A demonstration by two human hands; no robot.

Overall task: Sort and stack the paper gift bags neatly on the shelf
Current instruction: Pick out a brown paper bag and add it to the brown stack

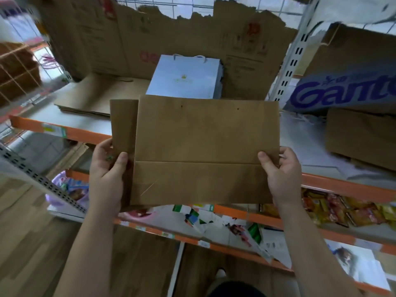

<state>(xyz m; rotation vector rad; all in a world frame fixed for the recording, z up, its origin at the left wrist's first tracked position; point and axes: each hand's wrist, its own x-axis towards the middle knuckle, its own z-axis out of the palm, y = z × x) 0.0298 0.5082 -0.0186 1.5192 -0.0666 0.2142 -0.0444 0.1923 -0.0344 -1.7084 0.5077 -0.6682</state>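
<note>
Both hands are on a flat brown bag (pixel 203 146), held up in front of the shelf (pixel 70 131) edge, not resting on it. The left hand (pixel 107 176) grips the left side, thumb on the front face and fingers curled behind. The right hand (pixel 280 174) pinches the right edge the same way, thumb on front.

I see a second bag (pixel 123 125) behind the first, offset left and sticking out past its edge; the left hand has hold of that one too. The front bag has a fold line across its lower part and two small holes near the top.

On the shelf:
- A brown stack (pixel 94 97) lies flat at left.
- White bags (pixel 184 79) with cord handles sit mid-shelf, tilted back toward the torn cardboard (pixel 128 39).
- At right, a printed box (pixel 347 67) sits over a brown bundle (pixel 362 136) — I can't tell if that's bags.

The lower shelf holds colourful packets (pixel 342 211).
</note>
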